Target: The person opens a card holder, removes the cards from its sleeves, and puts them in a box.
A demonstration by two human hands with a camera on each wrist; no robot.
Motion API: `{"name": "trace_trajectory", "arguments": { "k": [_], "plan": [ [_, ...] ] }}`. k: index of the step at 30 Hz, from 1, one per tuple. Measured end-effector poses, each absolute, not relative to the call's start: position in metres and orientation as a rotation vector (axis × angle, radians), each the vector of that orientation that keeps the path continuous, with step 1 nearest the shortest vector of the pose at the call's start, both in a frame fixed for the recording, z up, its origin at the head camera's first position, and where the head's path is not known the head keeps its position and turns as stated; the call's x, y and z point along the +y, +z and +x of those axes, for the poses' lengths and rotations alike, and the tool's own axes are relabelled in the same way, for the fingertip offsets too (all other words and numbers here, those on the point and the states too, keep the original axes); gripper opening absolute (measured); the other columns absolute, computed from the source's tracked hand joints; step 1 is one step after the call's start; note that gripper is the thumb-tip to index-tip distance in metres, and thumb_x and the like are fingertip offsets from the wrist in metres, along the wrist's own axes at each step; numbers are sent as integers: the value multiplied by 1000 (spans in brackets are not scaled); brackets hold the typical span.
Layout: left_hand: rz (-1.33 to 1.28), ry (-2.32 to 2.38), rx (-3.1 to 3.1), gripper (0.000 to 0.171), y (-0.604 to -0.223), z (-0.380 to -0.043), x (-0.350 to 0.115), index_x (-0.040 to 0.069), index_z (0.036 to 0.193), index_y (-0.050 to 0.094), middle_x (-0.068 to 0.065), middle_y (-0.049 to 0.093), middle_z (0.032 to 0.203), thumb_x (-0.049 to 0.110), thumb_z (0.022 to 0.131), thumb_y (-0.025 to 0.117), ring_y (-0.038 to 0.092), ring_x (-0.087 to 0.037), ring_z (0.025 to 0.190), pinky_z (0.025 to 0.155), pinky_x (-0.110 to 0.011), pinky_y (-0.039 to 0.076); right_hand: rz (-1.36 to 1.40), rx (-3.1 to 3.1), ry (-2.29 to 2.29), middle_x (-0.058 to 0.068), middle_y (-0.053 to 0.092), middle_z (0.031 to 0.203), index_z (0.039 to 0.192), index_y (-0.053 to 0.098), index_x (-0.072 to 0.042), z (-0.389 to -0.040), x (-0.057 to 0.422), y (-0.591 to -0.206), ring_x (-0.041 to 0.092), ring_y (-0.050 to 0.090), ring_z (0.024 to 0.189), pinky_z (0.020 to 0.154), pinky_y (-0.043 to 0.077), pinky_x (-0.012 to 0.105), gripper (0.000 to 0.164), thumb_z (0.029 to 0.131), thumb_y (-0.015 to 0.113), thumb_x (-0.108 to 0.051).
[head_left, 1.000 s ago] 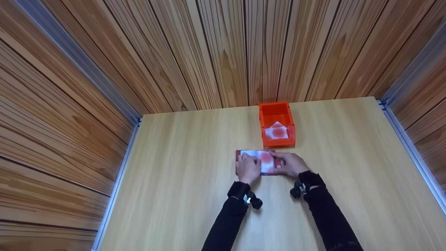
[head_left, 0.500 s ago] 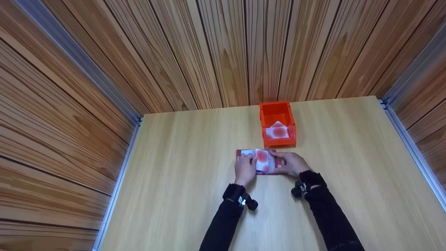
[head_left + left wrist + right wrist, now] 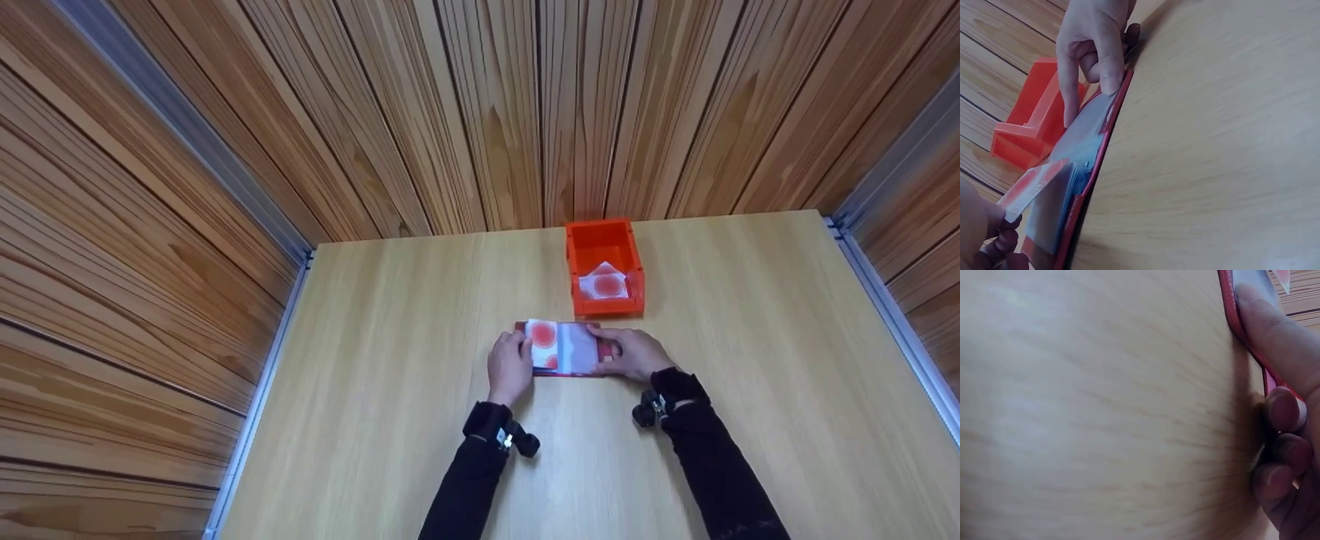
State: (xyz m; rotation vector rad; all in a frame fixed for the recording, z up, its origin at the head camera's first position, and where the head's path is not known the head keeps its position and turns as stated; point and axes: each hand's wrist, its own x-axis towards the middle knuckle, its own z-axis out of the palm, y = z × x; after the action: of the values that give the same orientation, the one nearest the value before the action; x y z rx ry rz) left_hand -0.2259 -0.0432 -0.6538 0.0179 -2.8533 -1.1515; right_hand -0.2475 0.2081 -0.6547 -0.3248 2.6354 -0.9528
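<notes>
A red card holder (image 3: 581, 373) with clear plastic sleeves (image 3: 1081, 126) lies unfolded on the table. My left hand (image 3: 510, 367) pinches a white card with red circles (image 3: 543, 343); in the left wrist view the same card (image 3: 1030, 185) is tilted up over the left sleeves. At the holder's right end, my right hand (image 3: 634, 354) grips it, the thumb on the near edge and a finger on the far edge. The right wrist view shows that thumb (image 3: 1275, 332) on the red border, the other fingers curled beside it.
Just behind the card holder stands an orange bin (image 3: 606, 307), with white cards with red circles (image 3: 606, 283) inside near its front. Wooden plank walls (image 3: 510, 112) enclose the table (image 3: 390, 360) at the back and sides.
The card has slid left from the right half of the holder to over its left half, along with my left hand. The right-hand sleeve shows bare plastic now; my right hand keeps its grip.
</notes>
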Motion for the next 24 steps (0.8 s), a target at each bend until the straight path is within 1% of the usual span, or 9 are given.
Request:
{"name": "trace_trajectory", "arguments": {
  "k": [1, 2, 5, 9, 14, 17, 20, 22, 24],
  "plan": [
    [11, -1152, -2851, 18, -654, -226, -42, 8, 93, 67, -2, 55, 84, 17, 106, 59, 52, -17, 79, 74, -31, 43, -313, 2626, -955, 24, 62, 119, 155, 47, -21, -247, 209, -654, 29, 53, 95, 80, 39, 37, 88, 80, 90, -37],
    [8, -1151, -2850, 18, -655, -225, -42, 8, 93, 67, -2, 55, 84, 17, 106, 59, 52, -17, 79, 74, -32, 43, -324, 2642, -941, 22, 64, 123, 154, 48, -20, -248, 209, -654, 26, 53, 95, 81, 39, 34, 88, 79, 90, -38],
    [7, -1149, -2846, 18, -656, -225, -40, 9, 93, 68, -1, 55, 85, 18, 106, 59, 53, -17, 81, 76, -33, 43, -339, 2649, -924, 19, 64, 116, 155, 48, -19, -248, 209, -655, 26, 51, 90, 78, 37, 34, 87, 80, 89, -38],
    [-40, -1157, -2795, 18, -654, -225, -38, 7, 91, 66, -3, 57, 86, 16, 105, 59, 56, -20, 82, 76, -35, 46, -325, 2644, -922, 18, 64, 132, 155, 47, -19, -247, 206, -653, 28, 54, 100, 86, 43, 38, 87, 81, 89, -37],
    [-109, -1206, -2693, 16, -643, -224, -35, 6, 90, 67, -6, 63, 90, 14, 103, 61, 60, -23, 86, 78, -35, 49, -302, 2601, -962, 16, 51, 156, 156, 46, -19, -247, 201, -650, 30, 54, 122, 108, 46, 50, 88, 81, 90, -35],
    [-125, -1272, -2669, 18, -630, -225, -31, 6, 93, 69, -5, 62, 89, 16, 104, 59, 57, -20, 84, 76, -32, 47, -298, 2598, -963, 16, 56, 151, 156, 46, -19, -246, 201, -650, 29, 56, 111, 101, 48, 45, 88, 81, 90, -34],
    [-126, -1333, -2666, 20, -616, -227, -27, 7, 93, 69, -3, 57, 86, 18, 106, 58, 52, -15, 80, 73, -28, 43, -281, 2593, -957, 11, 63, 132, 157, 46, -22, -245, 202, -649, 25, 51, 98, 86, 42, 37, 89, 81, 90, -34],
    [-131, -1366, -2659, 21, -607, -229, -24, 8, 93, 69, -1, 55, 85, 19, 106, 57, 50, -13, 79, 72, -27, 41, -265, 2583, -960, 9, 62, 123, 157, 45, -24, -246, 203, -648, 25, 51, 98, 81, 40, 36, 89, 81, 89, -33],
    [-141, -1386, -2642, 21, -602, -230, -22, 8, 92, 69, -2, 55, 85, 18, 106, 58, 49, -13, 78, 72, -27, 41, -250, 2578, -965, 7, 62, 125, 158, 44, -24, -246, 204, -645, 25, 50, 102, 83, 40, 36, 88, 82, 89, -32]
  ]
}}
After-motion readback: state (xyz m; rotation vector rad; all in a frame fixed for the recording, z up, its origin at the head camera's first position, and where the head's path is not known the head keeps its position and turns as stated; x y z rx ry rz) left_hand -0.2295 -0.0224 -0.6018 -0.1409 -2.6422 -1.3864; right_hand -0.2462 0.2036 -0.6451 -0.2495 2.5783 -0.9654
